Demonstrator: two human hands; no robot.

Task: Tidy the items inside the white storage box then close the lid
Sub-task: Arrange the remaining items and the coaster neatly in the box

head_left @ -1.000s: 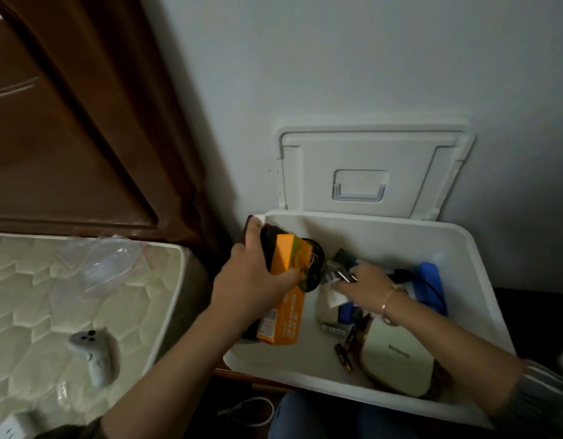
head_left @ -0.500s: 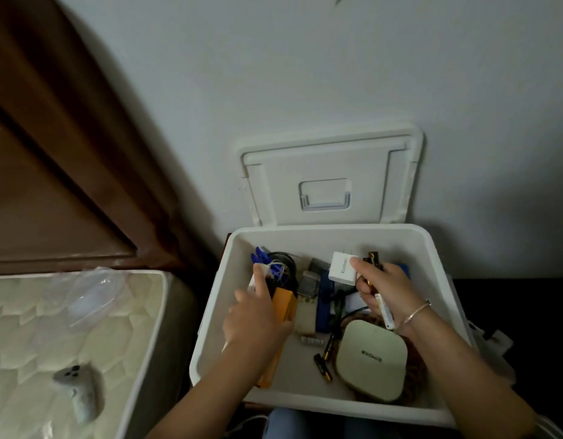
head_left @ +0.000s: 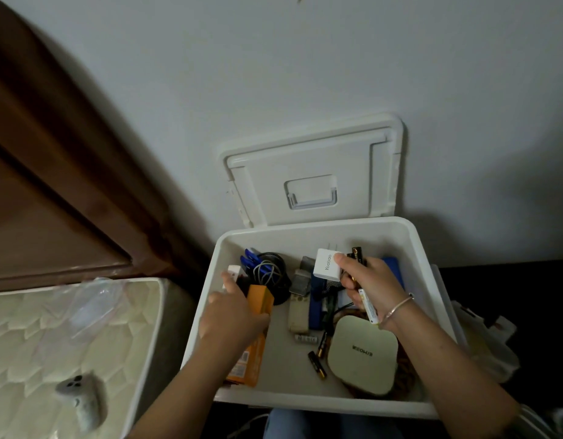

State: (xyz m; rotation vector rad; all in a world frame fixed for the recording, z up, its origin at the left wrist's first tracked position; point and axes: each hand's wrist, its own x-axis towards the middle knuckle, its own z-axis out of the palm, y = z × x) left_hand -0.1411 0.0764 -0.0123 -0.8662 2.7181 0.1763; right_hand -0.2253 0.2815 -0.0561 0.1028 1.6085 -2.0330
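Both hands in the open box (head_left: 432, 280), lid (head_left: 312, 172) propped up against the wall.
My left hand (head_left: 232, 315) grips the orange carton (head_left: 258, 302) along the box's left side. My right hand (head_left: 369, 286) pinches a white charger (head_left: 326, 264) above the middle clutter, with a white stick (head_left: 367, 305) tucked in its curled fingers.

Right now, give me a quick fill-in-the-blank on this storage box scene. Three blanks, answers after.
The lid is ____, not closed.
The right hand holds a white charger marked ____.
The left hand lies over the ____ carton.
Missing words: open; Yooboo; orange.
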